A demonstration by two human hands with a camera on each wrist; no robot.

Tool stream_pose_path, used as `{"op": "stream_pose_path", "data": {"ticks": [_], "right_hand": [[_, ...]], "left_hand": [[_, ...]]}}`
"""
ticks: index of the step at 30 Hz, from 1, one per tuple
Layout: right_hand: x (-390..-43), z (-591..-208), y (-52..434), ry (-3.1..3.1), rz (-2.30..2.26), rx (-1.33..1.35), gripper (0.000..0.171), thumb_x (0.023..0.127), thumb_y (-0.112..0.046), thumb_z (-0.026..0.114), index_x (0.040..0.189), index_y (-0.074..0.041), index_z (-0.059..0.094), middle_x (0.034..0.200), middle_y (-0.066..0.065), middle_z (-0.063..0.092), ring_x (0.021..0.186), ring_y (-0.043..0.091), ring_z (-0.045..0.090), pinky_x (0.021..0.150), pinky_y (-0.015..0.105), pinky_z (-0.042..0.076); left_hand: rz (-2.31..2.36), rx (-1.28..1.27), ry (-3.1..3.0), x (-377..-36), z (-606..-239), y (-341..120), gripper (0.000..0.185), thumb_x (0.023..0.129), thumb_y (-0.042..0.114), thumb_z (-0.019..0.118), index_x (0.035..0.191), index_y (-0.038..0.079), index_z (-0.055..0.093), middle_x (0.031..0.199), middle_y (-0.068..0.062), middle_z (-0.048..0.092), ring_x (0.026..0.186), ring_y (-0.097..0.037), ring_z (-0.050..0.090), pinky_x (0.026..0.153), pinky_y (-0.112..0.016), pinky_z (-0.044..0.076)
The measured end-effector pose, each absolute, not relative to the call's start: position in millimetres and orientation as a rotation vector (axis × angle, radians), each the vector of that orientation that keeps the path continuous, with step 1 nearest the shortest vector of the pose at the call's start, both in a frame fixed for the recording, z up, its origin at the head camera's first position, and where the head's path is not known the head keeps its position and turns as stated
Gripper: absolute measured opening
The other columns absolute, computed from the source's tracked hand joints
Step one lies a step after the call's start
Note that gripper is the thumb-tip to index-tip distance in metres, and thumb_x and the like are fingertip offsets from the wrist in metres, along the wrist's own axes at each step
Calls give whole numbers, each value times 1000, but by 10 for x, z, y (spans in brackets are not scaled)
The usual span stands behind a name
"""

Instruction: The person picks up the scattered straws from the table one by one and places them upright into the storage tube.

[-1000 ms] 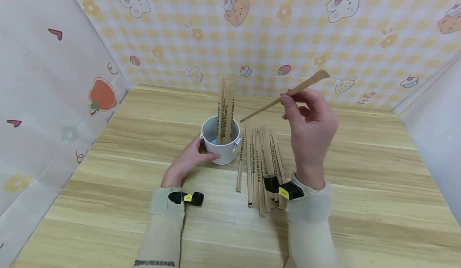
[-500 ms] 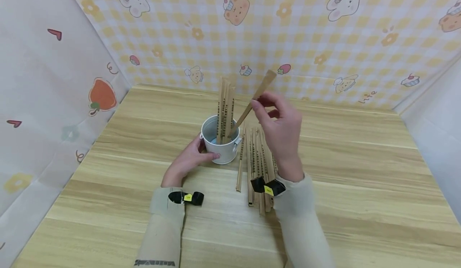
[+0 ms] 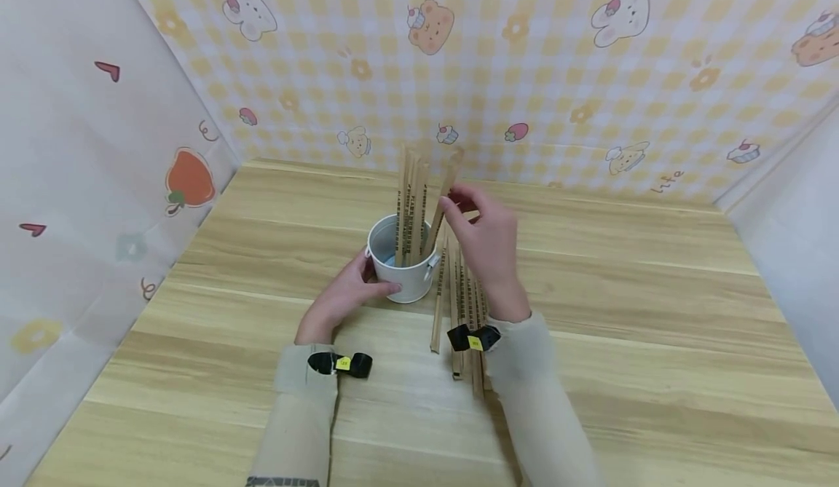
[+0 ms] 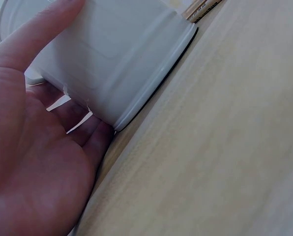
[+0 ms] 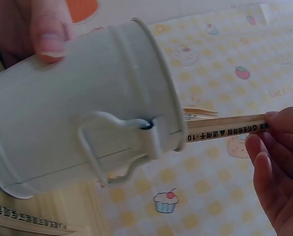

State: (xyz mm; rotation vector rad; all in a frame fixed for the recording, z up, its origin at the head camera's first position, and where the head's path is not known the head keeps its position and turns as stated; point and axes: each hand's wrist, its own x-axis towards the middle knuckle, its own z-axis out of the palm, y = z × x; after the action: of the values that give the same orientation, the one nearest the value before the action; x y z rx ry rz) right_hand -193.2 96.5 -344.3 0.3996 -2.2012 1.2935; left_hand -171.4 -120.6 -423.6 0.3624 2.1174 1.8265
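Note:
In the head view my left hand [image 3: 342, 296] holds the small white metal bucket [image 3: 411, 283] from its left side, thumb across the front and fingers round behind. My right hand [image 3: 490, 239] pinches a paper-wrapped straw [image 3: 449, 174] between thumb and fingertips. That straw leans to the right, its lower end inside the bucket's rim. Several other wrapped straws [image 3: 411, 196] stand upright in the bucket. The right wrist view shows the held straw [image 5: 225, 129] passing into the bucket's mouth, above the wire-loop ear [image 5: 117, 147]; its lower end is hidden.
Loose wrapped straws [image 3: 462, 305] lie on the wooden table [image 3: 629, 327] just right of the bucket, partly under my right forearm. A single straw [image 3: 438, 305] lies closest to the bucket. A patterned cloth [image 3: 524, 57] hangs behind the table.
My right hand has moved left and downward, bringing the straw from right of the bucket to inside its rim and more upright. My left hand stays on the bucket.

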Motion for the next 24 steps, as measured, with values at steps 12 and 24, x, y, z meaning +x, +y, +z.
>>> {"op": "stream_pose_path", "data": {"ticks": [12, 24], "right_hand": [[-2005, -3586, 891, -2368, 1294, 342, 25, 81, -19, 66, 103, -6, 62, 85, 0, 65, 76, 11, 58, 60, 25, 47], [-2048, -3657, 883, -2460, 1260, 335, 31, 82, -20, 65, 110, -10, 59, 85, -3, 64, 78, 9, 57, 63, 25, 46]], "left_hand": [[1826, 381, 2127, -1720, -4252, -1207, 88, 72, 17, 74, 142, 22, 20, 138, -4, 34, 127, -23, 30, 103, -36, 26], [1818, 368, 2132, -1724, -4239, -1205, 87, 73, 17, 74, 142, 21, 20, 138, -3, 33, 127, -21, 30, 103, -34, 26]]}}
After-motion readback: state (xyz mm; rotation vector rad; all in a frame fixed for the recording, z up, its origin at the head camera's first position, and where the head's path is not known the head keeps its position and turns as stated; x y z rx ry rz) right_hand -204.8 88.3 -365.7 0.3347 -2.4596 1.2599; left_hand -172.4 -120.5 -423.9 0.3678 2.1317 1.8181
